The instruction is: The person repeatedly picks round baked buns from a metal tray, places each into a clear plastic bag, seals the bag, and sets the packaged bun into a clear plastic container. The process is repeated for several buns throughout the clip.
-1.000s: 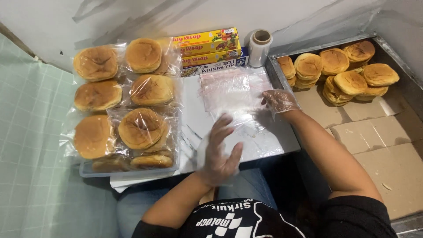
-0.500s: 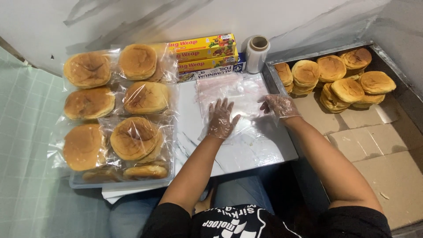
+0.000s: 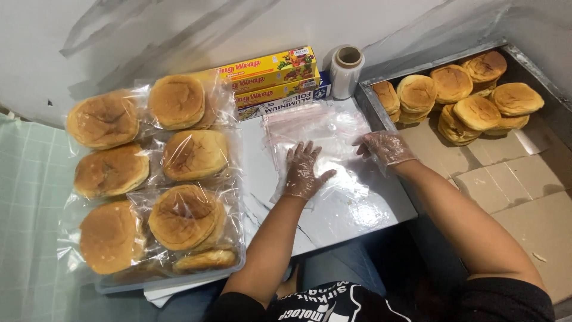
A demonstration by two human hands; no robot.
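Bagged buns [image 3: 152, 179] left of plastic bags [image 3: 325, 128]

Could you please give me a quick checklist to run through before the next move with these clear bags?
1. Both hands gloved: ok; left hand and right hand wear clear gloves.
2. Clear bags flat on the table: ok, both hands rest on them.
3. Top bag separated from the stack: cannot tell.
4. Loose buns within reach: ok, in the tray beside the right hand.
5. Bagged buns kept apart: ok, on the left.
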